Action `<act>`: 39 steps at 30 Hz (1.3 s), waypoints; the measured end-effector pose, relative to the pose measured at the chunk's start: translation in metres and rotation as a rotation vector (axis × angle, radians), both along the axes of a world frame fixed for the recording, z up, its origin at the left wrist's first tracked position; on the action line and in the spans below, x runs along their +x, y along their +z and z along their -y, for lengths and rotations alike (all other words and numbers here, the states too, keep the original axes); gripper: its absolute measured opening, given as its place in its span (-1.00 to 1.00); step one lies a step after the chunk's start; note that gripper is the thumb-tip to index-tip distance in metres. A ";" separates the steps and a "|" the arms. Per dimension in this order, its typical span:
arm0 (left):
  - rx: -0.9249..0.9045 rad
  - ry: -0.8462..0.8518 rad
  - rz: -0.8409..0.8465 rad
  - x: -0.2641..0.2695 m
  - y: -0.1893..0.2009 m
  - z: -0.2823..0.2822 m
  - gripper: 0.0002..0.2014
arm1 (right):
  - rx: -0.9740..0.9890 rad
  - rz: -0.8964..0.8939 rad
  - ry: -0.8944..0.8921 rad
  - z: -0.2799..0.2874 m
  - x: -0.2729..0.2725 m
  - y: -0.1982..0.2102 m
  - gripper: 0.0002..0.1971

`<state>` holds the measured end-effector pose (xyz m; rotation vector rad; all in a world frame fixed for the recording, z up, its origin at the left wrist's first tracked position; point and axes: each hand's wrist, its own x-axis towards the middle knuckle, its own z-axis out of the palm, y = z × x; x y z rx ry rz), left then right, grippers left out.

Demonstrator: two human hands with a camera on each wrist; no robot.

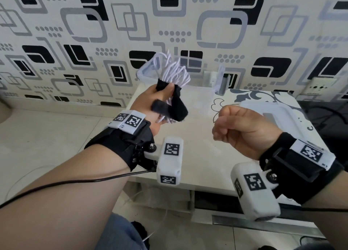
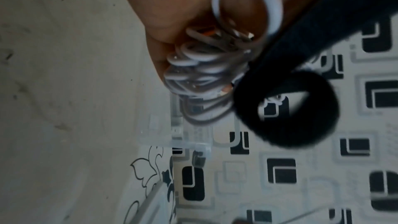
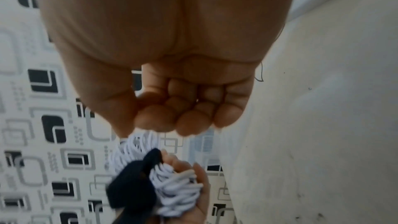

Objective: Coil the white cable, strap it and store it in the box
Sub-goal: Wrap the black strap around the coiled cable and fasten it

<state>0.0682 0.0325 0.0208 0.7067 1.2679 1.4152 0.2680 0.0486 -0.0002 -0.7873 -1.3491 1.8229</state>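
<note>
Fingers (image 1: 165, 91) of left hand (image 1: 148, 101) curled around white cable (image 1: 175, 71), coiled into a bundle with black strap (image 1: 177, 104) wrapped round its middle, held up in front of clear box (image 1: 145, 72). Fingers (image 3: 191, 122) of right hand (image 1: 243, 127) curled into empty fist, near box, above surface (image 1: 197, 155).

In front of me, a cream worktop (image 1: 197, 152) with a dark floral print at its far right. A clear plastic box (image 1: 148, 71) sits at its far edge.
</note>
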 end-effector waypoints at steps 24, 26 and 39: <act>0.136 0.022 -0.474 0.003 -0.014 -0.004 -0.89 | 0.254 0.458 0.022 0.011 -0.004 0.011 -0.71; 0.128 0.046 -0.450 0.002 -0.014 -0.005 -0.88 | 0.250 0.388 -0.041 0.009 -0.003 0.010 -0.70; 0.057 0.011 -0.248 0.003 -0.017 -0.006 -0.82 | 0.006 0.051 -0.107 -0.001 -0.005 0.006 -0.67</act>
